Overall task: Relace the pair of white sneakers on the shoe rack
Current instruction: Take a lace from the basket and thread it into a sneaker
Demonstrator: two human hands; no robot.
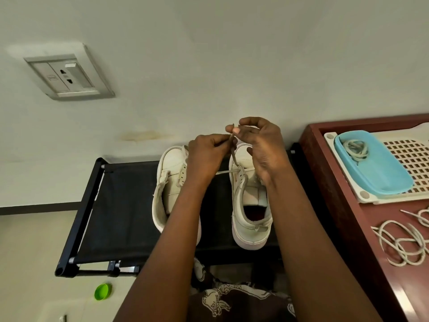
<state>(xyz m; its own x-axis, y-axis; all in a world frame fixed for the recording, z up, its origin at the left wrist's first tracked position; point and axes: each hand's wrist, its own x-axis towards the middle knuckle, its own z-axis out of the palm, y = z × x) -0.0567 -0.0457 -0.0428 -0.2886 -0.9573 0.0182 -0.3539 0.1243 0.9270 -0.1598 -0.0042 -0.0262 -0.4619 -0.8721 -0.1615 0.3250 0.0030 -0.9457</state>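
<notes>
Fingers (218,138) pinch the lace (234,156) over a sneaker (246,219).

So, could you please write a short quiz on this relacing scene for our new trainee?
1. True or false: the left hand and the right hand both pinch the lace of the right-hand sneaker.
2. What lies in the blue tray? A: a coiled lace. B: a cap. C: a sneaker.
3. What colour is the shoe rack?
Key: 1 true; 2 A; 3 black.
</notes>
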